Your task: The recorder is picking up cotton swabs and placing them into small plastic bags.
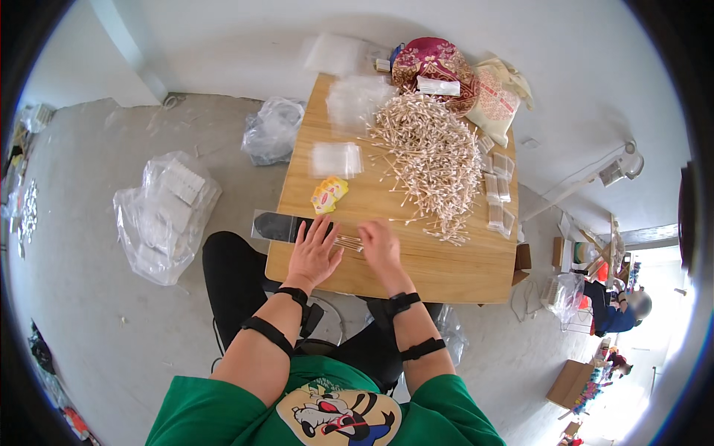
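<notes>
My left hand (313,254) lies flat with its fingers stretched over the near end of a black, round-ended flat piece (274,226) in a clear plastic sleeve. A few cotton swabs (348,243) lie side by side between my hands. My right hand (381,245) is curled closed at their right end and seems to pinch them; its fingertips are partly hidden. Just beyond my left hand are several yellow printed cards (328,195). A large heap of loose cotton swabs (431,160) spreads over the far right of the wooden table (461,275).
Clear bags (336,160) lie stacked on the table, with more plastic behind. Small filled packs (497,189) line its right edge. A patterned cushion (424,63) and cloth sack (494,93) stand at the back. A full plastic bag (167,215) sits on the floor left. Another person (621,316) is far right.
</notes>
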`<action>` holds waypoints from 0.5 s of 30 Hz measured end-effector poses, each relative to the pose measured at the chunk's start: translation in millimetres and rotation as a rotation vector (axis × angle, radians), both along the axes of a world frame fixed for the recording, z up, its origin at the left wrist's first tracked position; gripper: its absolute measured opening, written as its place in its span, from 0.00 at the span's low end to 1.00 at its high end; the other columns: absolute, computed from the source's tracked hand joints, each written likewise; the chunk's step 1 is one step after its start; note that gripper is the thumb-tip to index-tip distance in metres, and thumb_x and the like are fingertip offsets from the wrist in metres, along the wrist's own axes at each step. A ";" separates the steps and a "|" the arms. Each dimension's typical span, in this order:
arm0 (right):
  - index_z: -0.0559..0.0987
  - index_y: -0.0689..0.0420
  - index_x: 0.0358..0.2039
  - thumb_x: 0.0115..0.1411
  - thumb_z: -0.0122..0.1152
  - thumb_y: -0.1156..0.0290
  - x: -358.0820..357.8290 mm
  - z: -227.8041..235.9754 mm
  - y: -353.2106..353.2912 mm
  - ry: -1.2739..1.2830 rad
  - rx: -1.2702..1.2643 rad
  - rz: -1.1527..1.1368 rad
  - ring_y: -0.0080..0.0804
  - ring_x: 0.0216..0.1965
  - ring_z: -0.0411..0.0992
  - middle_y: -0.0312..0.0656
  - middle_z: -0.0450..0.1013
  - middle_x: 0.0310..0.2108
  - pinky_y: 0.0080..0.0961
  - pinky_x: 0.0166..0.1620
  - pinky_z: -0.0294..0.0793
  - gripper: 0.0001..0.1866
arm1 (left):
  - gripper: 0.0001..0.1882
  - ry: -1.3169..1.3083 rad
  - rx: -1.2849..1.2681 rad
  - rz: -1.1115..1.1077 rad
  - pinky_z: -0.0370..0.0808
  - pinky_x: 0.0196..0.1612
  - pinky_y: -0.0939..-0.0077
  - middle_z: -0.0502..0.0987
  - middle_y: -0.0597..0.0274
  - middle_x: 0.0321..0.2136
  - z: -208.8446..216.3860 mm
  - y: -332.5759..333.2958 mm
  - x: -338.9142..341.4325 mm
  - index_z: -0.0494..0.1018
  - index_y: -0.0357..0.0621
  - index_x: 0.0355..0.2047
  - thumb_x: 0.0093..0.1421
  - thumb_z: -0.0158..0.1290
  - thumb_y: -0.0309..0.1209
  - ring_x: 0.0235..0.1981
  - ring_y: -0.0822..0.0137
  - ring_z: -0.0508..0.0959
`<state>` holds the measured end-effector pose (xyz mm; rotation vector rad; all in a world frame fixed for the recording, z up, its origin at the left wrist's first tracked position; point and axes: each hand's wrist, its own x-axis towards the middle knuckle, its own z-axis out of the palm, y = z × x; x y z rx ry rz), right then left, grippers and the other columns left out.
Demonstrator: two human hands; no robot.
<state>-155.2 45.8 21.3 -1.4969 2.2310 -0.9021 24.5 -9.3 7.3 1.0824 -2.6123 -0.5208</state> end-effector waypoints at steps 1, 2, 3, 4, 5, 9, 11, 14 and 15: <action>0.79 0.53 0.33 0.56 0.59 0.72 -14.6 -5.5 3.6 0.096 -0.027 -0.107 0.47 0.42 0.73 0.44 0.73 0.35 0.41 0.43 0.73 0.05 | 0.29 0.012 -0.003 -0.010 0.45 0.70 0.54 0.57 0.59 0.66 1.7 0.4 -1.8 0.62 0.53 0.62 0.63 0.47 0.47 0.69 0.61 0.52; 0.79 0.53 0.34 0.55 0.59 0.72 -31.1 -5.1 8.0 0.189 -0.050 -0.213 0.47 0.43 0.72 0.43 0.73 0.37 0.40 0.44 0.73 0.05 | 0.29 0.013 -0.001 -0.014 0.45 0.70 0.54 0.57 0.59 0.66 3.2 0.5 -2.3 0.62 0.53 0.62 0.63 0.47 0.47 0.69 0.61 0.52; 0.79 0.53 0.34 0.55 0.60 0.73 -48.3 -3.7 13.9 0.287 -0.018 -0.264 0.45 0.45 0.71 0.42 0.72 0.39 0.39 0.46 0.72 0.06 | 0.28 -0.003 0.005 -0.014 0.45 0.69 0.53 0.57 0.59 0.66 4.7 0.0 -2.7 0.63 0.54 0.62 0.63 0.47 0.47 0.69 0.60 0.52; 0.79 0.53 0.34 0.55 0.60 0.74 -59.0 3.3 14.8 0.378 0.014 -0.307 0.44 0.46 0.70 0.41 0.72 0.41 0.39 0.47 0.72 0.06 | 0.28 -0.025 0.010 -0.007 0.45 0.69 0.53 0.57 0.58 0.66 5.2 -0.2 -0.5 0.63 0.55 0.62 0.63 0.47 0.47 0.69 0.60 0.52; 0.79 0.53 0.34 0.55 0.60 0.74 -68.8 8.3 17.4 0.380 0.015 -0.308 0.44 0.46 0.70 0.41 0.72 0.41 0.39 0.47 0.72 0.06 | 0.28 -0.023 0.011 -0.008 0.45 0.69 0.53 0.57 0.58 0.66 5.0 -0.2 0.2 0.63 0.55 0.62 0.63 0.47 0.47 0.69 0.60 0.52; 0.79 0.52 0.34 0.54 0.61 0.73 -84.7 17.3 22.2 0.397 0.124 -0.126 0.42 0.46 0.70 0.40 0.71 0.40 0.38 0.46 0.71 0.06 | 0.26 -0.016 -0.001 -0.021 0.46 0.69 0.52 0.58 0.58 0.66 2.2 -1.6 0.9 0.65 0.55 0.61 0.63 0.48 0.46 0.69 0.59 0.52; 0.79 0.53 0.33 0.52 0.64 0.73 -78.2 13.0 20.4 0.426 0.108 -0.036 0.43 0.45 0.71 0.40 0.71 0.35 0.37 0.44 0.72 0.07 | 0.26 -0.004 -0.005 -0.025 0.46 0.69 0.52 0.58 0.57 0.66 3.7 -1.1 0.7 0.66 0.55 0.60 0.63 0.48 0.46 0.69 0.59 0.52; 0.80 0.51 0.31 0.56 0.62 0.68 -47.4 2.3 8.4 0.368 0.150 0.047 0.41 0.43 0.71 0.38 0.72 0.35 0.38 0.44 0.72 0.03 | 0.25 0.010 -0.003 -0.036 0.46 0.69 0.51 0.58 0.57 0.65 4.4 -1.0 0.2 0.66 0.55 0.59 0.63 0.48 0.46 0.69 0.59 0.53; 0.80 0.51 0.31 0.56 0.62 0.68 -36.5 0.5 3.1 0.363 0.147 0.048 0.41 0.43 0.71 0.38 0.72 0.35 0.38 0.44 0.72 0.03 | 0.26 0.011 -0.003 -0.033 0.46 0.69 0.52 0.58 0.57 0.65 3.8 -0.9 0.1 0.66 0.53 0.59 0.63 0.48 0.46 0.69 0.59 0.53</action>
